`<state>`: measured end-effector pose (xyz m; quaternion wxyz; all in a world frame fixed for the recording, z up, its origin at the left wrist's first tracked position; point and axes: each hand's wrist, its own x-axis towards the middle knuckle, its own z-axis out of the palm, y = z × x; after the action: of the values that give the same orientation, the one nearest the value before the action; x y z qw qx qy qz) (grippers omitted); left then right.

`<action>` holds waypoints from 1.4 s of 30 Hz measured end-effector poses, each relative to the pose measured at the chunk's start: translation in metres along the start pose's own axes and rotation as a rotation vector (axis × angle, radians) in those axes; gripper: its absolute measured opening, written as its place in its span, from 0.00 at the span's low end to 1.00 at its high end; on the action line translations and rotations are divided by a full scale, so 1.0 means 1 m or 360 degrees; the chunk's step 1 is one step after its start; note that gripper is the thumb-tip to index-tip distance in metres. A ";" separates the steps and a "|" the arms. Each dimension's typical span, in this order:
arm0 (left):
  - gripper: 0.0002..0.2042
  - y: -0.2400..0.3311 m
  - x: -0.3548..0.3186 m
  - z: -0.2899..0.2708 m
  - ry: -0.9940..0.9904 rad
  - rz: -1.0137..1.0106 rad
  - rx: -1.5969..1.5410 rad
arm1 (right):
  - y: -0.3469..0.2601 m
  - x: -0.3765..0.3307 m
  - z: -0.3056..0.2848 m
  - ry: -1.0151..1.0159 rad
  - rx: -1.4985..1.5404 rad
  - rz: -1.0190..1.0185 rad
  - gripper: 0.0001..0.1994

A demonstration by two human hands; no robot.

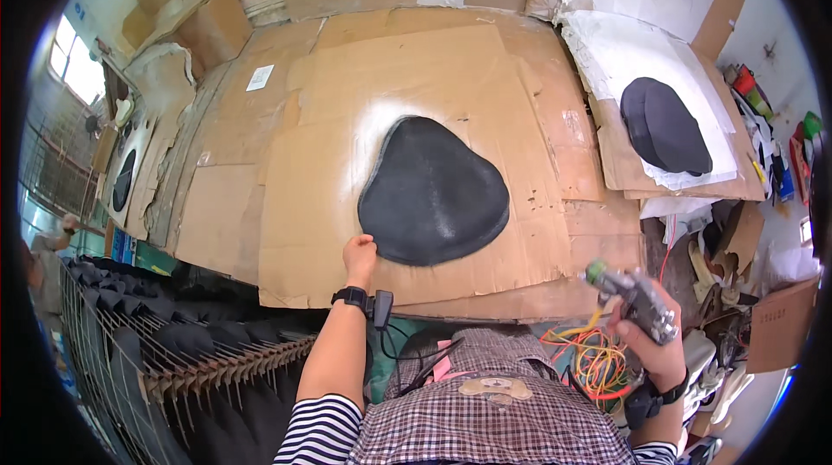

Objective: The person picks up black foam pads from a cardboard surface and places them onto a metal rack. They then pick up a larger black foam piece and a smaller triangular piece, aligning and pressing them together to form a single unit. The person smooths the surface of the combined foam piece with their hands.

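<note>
"What are the hands doing?"
"The left hand (360, 255) is pinching the black pad (433, 192) by its near-left edge. The right hand (652, 335) is wrapping round a spray gun (640, 302) near the bench's (217, 214) front-right corner."
"Any room?"
"The pad is lying nearer the front edge; bare cardboard (459, 66) is stretching left, right and toward the back edge."

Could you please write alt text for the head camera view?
A person's right hand holds a metallic spray gun while the left hand touches the lower-left edge of a black, rounded-triangular pad lying on cardboard. More black pads lie on white sheeting to the right.
</note>
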<state>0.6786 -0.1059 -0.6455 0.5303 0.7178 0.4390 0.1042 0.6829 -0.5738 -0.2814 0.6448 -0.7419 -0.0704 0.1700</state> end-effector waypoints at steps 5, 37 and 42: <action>0.16 0.044 -0.008 0.023 0.0141 0.0134 0.0553 | 0.016 0.004 -0.023 -0.0144 -0.0025 -0.0001 0.29; 0.23 0.067 -0.027 0.050 0.0362 -0.0508 -0.0983 | 0.045 -0.004 -0.097 -0.0233 0.0127 0.0200 0.31; 0.26 0.042 -0.011 0.053 0.0055 -0.0560 -0.0868 | 0.053 0.009 -0.081 -0.0038 0.0292 0.0105 0.31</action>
<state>0.7263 -0.1521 -0.6281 0.7053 0.4605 0.5212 0.1370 0.7128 -0.6550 -0.3256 0.7033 -0.6795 -0.0378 0.2057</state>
